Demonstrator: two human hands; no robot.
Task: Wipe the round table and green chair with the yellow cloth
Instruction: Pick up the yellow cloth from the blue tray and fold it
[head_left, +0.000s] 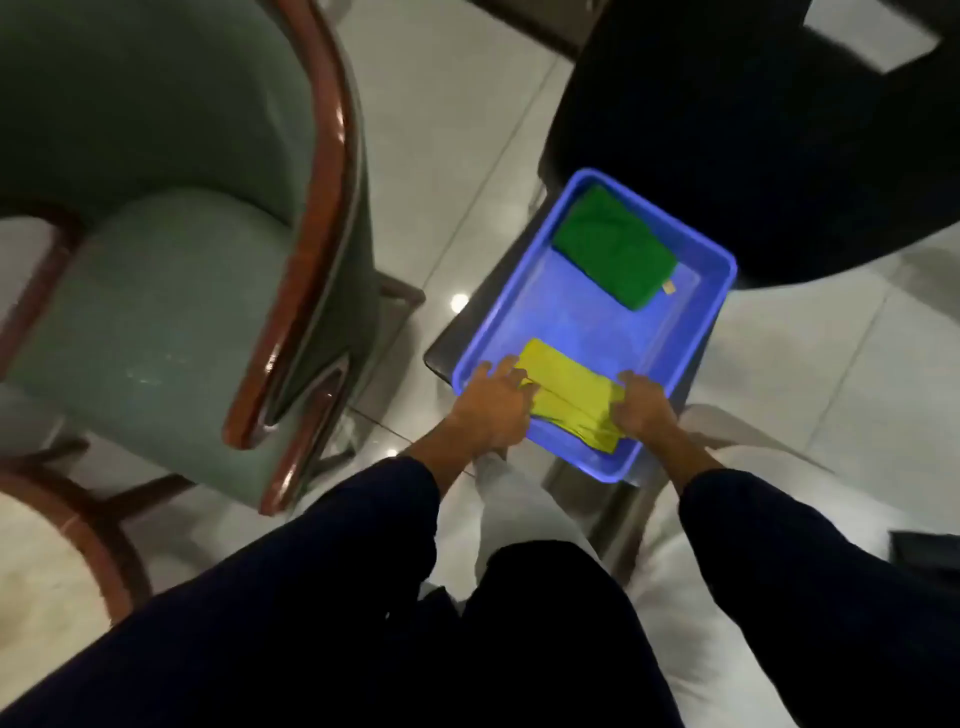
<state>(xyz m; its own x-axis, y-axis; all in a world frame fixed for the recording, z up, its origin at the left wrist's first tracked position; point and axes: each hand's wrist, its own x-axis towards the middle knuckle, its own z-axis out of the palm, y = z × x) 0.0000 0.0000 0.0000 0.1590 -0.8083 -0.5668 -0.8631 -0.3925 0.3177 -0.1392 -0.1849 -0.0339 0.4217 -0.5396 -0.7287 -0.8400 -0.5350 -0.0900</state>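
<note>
Blue tray (524, 291) — yellow cloth (566, 395) pinched between left hand (491, 410) | right hand (641, 410)

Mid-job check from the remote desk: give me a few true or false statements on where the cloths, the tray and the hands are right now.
1. The yellow cloth lies in the blue tray. True.
2. The green cloth sits at the near end of the tray, under the hands. False: it lies at the far end, untouched.
3. Both the left hand and the right hand are on the yellow cloth. True.
4. The green chair stands to the right of the tray. False: it stands to the left.
5. The yellow cloth is spread on the chair seat. False: it is folded in the tray.
</note>
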